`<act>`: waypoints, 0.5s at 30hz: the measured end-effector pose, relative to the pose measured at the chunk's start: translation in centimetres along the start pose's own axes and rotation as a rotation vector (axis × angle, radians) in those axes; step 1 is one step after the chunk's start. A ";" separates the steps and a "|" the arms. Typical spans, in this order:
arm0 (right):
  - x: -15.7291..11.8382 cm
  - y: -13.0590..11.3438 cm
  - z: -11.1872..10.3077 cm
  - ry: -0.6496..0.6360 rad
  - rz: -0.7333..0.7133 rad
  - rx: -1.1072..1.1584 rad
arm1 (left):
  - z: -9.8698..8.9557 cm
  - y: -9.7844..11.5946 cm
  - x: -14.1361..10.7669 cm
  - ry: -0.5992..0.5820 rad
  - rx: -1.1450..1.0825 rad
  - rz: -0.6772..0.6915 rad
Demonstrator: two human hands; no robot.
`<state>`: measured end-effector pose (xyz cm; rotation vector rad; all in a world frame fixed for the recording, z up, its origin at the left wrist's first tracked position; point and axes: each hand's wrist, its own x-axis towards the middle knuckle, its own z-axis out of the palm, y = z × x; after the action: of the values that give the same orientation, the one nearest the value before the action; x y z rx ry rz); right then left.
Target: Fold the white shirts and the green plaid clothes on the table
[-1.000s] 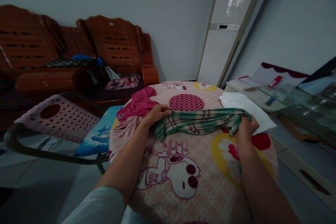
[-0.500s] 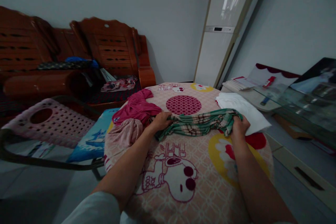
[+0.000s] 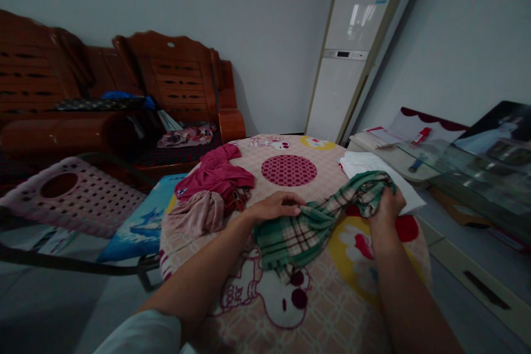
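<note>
A green, white and dark plaid scarf (image 3: pixel 305 232) with a fringed end lies across the round table. My right hand (image 3: pixel 390 204) grips its bunched, twisted far end, slightly raised over the white folded cloth. At the scarf's upper left edge is my left hand (image 3: pixel 280 206), fingers stretched to the right and thumb apart, touching the fabric without a closed grip. The scarf's left part is spread out loosely and droops over the printed cartoon dog. To the left lie a crumpled magenta garment (image 3: pixel 219 174) and a dusty pink cloth (image 3: pixel 201 213).
The round table wears a patterned pink tablecloth (image 3: pixel 332 310). White folded cloth (image 3: pixel 373 163) sits at its right edge. A woven chair (image 3: pixel 99 193) with a blue cushion (image 3: pixel 145 221) stands left, wooden seats (image 3: pixel 174 72) behind, and a glass shelf (image 3: pixel 468 171) right.
The scarf's left end has left my left hand's grip and spread toward me. My left hand has moved right and opened. My right hand still grips the other end, moved slightly right.
</note>
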<state>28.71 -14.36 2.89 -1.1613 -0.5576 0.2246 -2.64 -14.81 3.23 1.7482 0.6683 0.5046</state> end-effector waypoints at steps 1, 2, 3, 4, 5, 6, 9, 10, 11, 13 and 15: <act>-0.2 0.1 0.1 -0.009 -0.002 -0.011 | 0.5 -0.2 0.3 0.060 0.124 0.011; -0.4 0.1 0.1 -0.018 -0.004 -0.020 | 1.2 -0.3 0.5 0.098 0.255 0.022; -0.6 0.2 0.2 -0.021 -0.005 -0.028 | 2.2 -0.4 0.6 0.102 0.394 0.024; -0.8 0.2 0.2 -0.024 -0.005 -0.034 | 3.3 -0.4 0.7 0.084 0.529 0.028; -0.8 0.3 0.2 -0.022 -0.004 -0.039 | 4.5 -0.3 0.7 0.068 0.661 0.030; -0.9 0.4 0.2 -0.019 -0.003 -0.044 | 5.7 -0.1 0.7 0.063 0.790 0.017; -0.5 0.8 0.0 -0.014 0.000 -0.031 | 8.0 0.5 1.0 0.177 1.045 -0.081; -0.4 1.0 -0.1 -0.017 0.001 -0.024 | 8.2 0.6 1.2 0.210 1.088 -0.122; -0.2 1.3 -0.2 -0.021 0.001 -0.022 | 8.1 0.7 1.5 0.222 1.116 -0.159; 0.0 1.7 -0.2 -0.032 -0.002 -0.037 | 7.4 0.8 2.1 0.195 1.148 -0.226; 0.0 1.8 -0.2 -0.048 0.000 -0.054 | 6.5 0.7 2.4 0.163 1.161 -0.259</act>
<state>29.04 -13.83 1.15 -1.2104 -0.6089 0.2389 3.48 -18.00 2.14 2.6304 1.4650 0.0297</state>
